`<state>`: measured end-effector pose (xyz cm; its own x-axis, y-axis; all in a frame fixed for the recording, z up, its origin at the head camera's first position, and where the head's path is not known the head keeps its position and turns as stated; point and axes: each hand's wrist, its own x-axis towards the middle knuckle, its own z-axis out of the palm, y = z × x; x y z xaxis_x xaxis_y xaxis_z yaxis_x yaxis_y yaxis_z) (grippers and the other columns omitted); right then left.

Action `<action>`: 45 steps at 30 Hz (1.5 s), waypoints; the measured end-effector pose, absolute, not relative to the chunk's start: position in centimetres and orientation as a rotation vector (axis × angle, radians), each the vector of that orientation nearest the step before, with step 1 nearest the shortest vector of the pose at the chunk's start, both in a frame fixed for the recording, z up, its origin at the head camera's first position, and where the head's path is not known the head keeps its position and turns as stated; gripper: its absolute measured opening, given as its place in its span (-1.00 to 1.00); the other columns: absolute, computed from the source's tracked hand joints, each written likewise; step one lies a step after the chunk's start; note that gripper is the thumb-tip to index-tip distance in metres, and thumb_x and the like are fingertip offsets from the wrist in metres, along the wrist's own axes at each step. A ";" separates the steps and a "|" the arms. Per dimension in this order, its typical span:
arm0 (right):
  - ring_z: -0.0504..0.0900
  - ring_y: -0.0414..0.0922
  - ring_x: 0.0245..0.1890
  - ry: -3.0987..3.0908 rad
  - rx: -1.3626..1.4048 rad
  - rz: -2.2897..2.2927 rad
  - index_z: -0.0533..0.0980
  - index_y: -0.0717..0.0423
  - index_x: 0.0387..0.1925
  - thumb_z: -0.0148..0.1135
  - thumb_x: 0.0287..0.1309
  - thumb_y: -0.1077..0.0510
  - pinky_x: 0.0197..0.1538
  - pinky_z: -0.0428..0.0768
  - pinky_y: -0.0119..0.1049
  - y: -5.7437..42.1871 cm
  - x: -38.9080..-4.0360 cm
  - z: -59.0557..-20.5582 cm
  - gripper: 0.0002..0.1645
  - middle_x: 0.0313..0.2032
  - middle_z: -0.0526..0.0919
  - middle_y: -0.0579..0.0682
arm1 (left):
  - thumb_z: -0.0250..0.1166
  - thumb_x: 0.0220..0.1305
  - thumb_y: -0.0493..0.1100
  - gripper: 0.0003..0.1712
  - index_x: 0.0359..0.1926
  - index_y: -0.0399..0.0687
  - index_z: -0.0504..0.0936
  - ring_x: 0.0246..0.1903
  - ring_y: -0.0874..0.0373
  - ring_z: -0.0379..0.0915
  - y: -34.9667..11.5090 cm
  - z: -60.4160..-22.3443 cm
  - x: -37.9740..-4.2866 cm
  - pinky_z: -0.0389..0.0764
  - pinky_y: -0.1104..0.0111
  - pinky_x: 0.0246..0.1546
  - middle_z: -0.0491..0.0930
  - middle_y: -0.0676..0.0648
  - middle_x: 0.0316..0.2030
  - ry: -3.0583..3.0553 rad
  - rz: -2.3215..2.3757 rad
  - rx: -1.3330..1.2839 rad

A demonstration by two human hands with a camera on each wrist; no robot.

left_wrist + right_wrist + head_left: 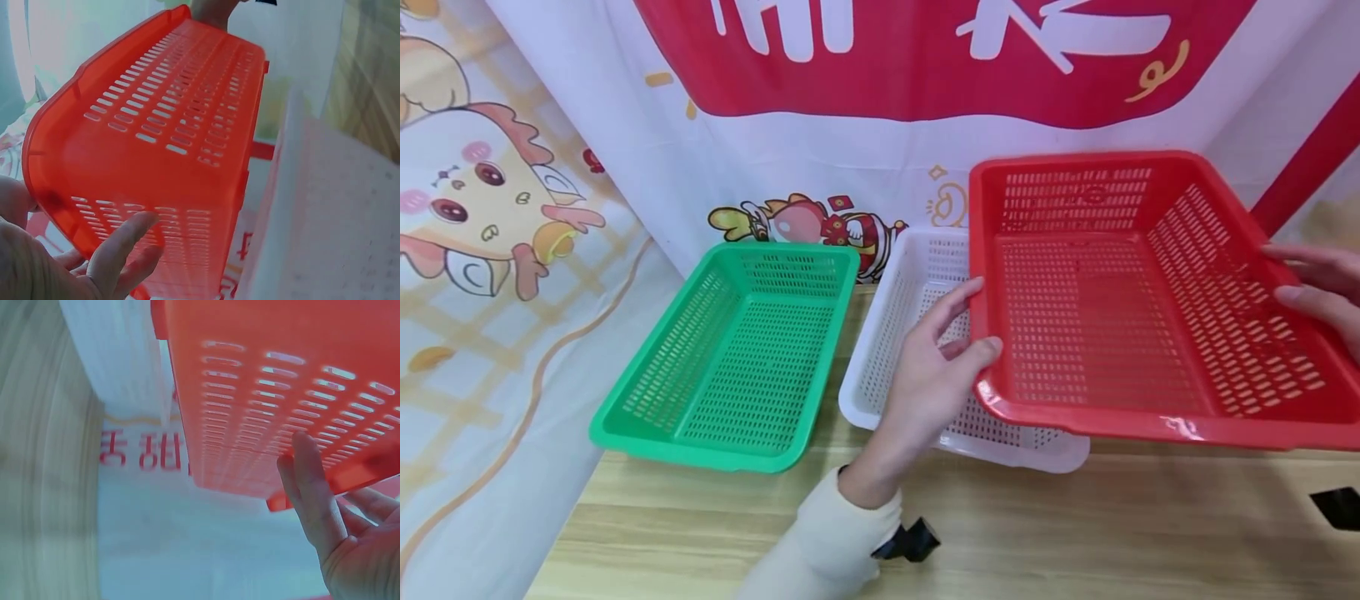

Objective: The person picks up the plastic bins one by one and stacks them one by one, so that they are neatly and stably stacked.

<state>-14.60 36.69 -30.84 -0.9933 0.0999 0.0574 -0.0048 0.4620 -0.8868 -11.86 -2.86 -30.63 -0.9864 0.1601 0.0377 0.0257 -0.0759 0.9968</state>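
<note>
A red plastic basket with slotted walls is held up in the air, above and to the right of a white basket. My left hand grips its left rim, with the thumb on the rim and some fingertips against the outer wall in the left wrist view. On the opposite rim, my right hand holds the basket, its fingers against the slotted side in the right wrist view. The red basket hides much of the white one. Further left, a green basket sits on the table.
All this is over a wood-grain table. Behind it hangs a white cloth with a large red printed area, and a patterned cloth covers the left side. The white basket stands close beside the green one.
</note>
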 end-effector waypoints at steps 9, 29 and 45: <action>0.74 -0.44 -0.35 -2.678 -0.214 1.515 0.22 -0.42 0.59 0.10 0.45 -0.24 -0.37 0.80 -0.26 30.4 -13.7 -29.9 -0.26 0.13 0.49 -0.31 | 0.31 0.37 -0.29 -0.29 0.46 0.33 0.45 0.16 -0.23 0.67 -7.7 -29.8 -12.1 0.77 -0.03 -0.05 0.42 0.03 0.43 2.144 2.163 0.206; 0.74 -0.43 -0.18 -2.649 -0.036 1.600 0.26 -0.18 0.59 0.16 0.52 -0.07 -0.26 0.80 -0.29 24.2 -12.8 -31.6 -0.29 0.41 0.37 0.14 | 0.42 0.28 -0.32 -0.11 0.55 0.21 0.32 0.09 -0.24 0.72 -14.6 -29.0 -12.6 0.79 0.04 -0.06 0.43 -0.04 0.43 2.273 1.945 0.188; 0.66 -0.52 -0.12 -2.665 -0.029 1.583 0.22 -0.10 0.61 0.22 0.48 -0.13 -0.20 0.78 -0.38 22.7 -12.2 -33.1 -0.20 0.50 0.34 0.20 | 0.37 0.36 -0.30 -0.17 0.57 0.17 0.31 -0.01 -0.17 0.76 -16.2 -30.3 -14.6 0.80 0.07 -0.10 0.45 -0.09 0.41 2.288 1.847 0.135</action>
